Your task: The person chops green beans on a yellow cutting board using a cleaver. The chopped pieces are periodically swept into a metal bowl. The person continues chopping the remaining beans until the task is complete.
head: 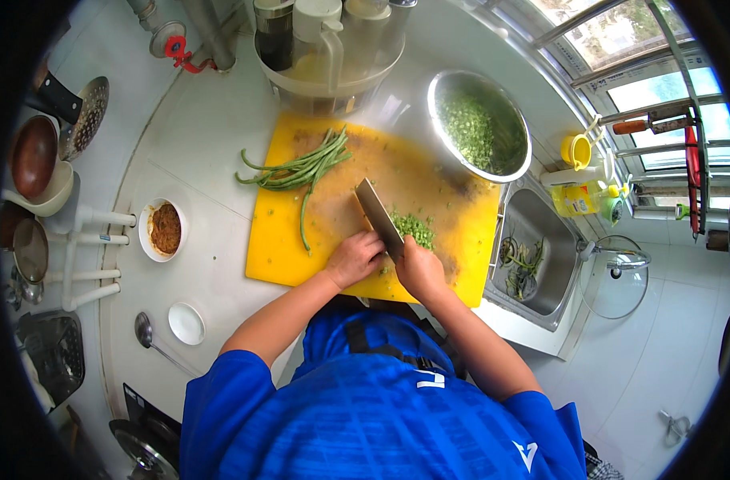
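My right hand (422,273) grips a Chinese cleaver (379,217) by its handle, which the fingers mostly hide. Its broad blade slants over a yellow cutting board (281,258). Close against the blade's left side, my left hand (359,258) rests low over the board with fingers curled; whatever may be under them is hidden. Finely chopped green beans (414,230) lie in a small heap just right of the blade. A bunch of long green beans (308,165) lies on the board's upper left, one bean trailing toward my left hand.
Past the board's upper right corner, a steel bowl (524,150) holds chopped greens. A sink (557,282) with bean scraps adjoins on the right. Leftward are a bowl of brown paste (165,229), a white dish (187,324) and a ladle (144,330). A tub of containers (329,90) stands behind.
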Motion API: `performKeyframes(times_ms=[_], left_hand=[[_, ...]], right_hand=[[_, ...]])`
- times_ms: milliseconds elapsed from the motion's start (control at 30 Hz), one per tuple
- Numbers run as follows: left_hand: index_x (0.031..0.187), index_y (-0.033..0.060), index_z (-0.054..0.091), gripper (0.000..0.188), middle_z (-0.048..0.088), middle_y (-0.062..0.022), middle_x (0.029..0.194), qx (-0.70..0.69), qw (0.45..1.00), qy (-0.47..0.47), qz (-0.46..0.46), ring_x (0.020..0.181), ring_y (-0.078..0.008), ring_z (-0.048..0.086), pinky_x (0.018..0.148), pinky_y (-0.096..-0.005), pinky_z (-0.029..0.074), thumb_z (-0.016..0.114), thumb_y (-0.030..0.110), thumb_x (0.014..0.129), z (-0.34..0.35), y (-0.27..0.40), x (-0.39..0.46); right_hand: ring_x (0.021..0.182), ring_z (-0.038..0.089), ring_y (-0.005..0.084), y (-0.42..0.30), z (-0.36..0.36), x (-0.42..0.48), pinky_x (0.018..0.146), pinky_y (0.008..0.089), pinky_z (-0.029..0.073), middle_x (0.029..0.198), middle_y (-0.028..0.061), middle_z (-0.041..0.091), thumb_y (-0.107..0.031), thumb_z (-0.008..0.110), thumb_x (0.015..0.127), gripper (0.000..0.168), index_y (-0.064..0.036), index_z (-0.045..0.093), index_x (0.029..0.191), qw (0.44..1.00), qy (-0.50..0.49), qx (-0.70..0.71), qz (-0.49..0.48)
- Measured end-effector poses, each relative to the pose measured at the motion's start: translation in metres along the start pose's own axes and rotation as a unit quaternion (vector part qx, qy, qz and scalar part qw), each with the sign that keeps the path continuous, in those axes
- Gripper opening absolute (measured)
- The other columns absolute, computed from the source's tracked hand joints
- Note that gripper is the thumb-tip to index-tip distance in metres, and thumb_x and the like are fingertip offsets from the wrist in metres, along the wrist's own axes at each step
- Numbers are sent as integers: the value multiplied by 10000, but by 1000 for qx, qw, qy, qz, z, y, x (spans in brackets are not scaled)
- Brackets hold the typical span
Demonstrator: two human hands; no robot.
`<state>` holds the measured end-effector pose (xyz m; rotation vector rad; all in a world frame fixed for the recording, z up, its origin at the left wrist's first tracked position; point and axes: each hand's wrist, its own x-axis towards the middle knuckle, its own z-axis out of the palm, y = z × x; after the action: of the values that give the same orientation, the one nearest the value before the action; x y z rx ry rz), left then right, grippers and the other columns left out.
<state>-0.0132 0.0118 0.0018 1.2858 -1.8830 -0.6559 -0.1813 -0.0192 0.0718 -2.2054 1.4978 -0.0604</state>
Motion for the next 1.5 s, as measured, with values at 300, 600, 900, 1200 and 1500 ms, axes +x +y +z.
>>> performKeyframes(times_ms=[300, 600, 900, 1200, 1500], left_hand=[[849, 60, 627, 136, 593, -110, 933, -32, 999, 7, -39, 890, -319, 594, 766, -401, 511, 694, 74, 731, -11, 10, -6], [844, 51, 643, 102, 607, -116, 912, 0, 1000, -24, -10, 877, -318, 600, 753, -408, 516, 665, 76, 747, -8, 4, 0], [871, 62, 650, 129, 604, -90, 931, 25, 1000, -12, -11, 889, -291, 602, 769, -400, 525, 649, 79, 743, -5, 3, 1], [841, 45, 641, 106, 616, -130, 932, 4, 1000, -3, -17, 855, -334, 606, 737, -416, 524, 658, 86, 745, -2, 1, -2], [875, 46, 634, 132, 610, -133, 953, 23, 999, -19, -30, 861, -330, 615, 738, -410, 525, 673, 73, 752, -2, 3, -6]], right_hand=[[648, 632, 415, -3, 18, -11, 562, 514, 508, 771, 201, 635, -103, 583, 829, 145, -47, 468, 899, 998, 62, 1, 2], [638, 633, 421, -4, -4, -9, 555, 523, 507, 753, 203, 638, -77, 562, 816, 128, -41, 471, 899, 999, 39, -20, -23], [640, 636, 424, -9, 12, -10, 560, 530, 510, 761, 218, 640, -79, 549, 822, 123, -38, 474, 909, 998, 54, -14, -1], [652, 641, 422, -11, 12, -8, 573, 520, 515, 724, 226, 642, -101, 575, 816, 154, -22, 481, 909, 999, 46, -12, 7], [681, 626, 441, -8, 19, -14, 603, 536, 503, 764, 237, 638, -120, 586, 838, 178, -18, 482, 939, 998, 50, 19, 20]])
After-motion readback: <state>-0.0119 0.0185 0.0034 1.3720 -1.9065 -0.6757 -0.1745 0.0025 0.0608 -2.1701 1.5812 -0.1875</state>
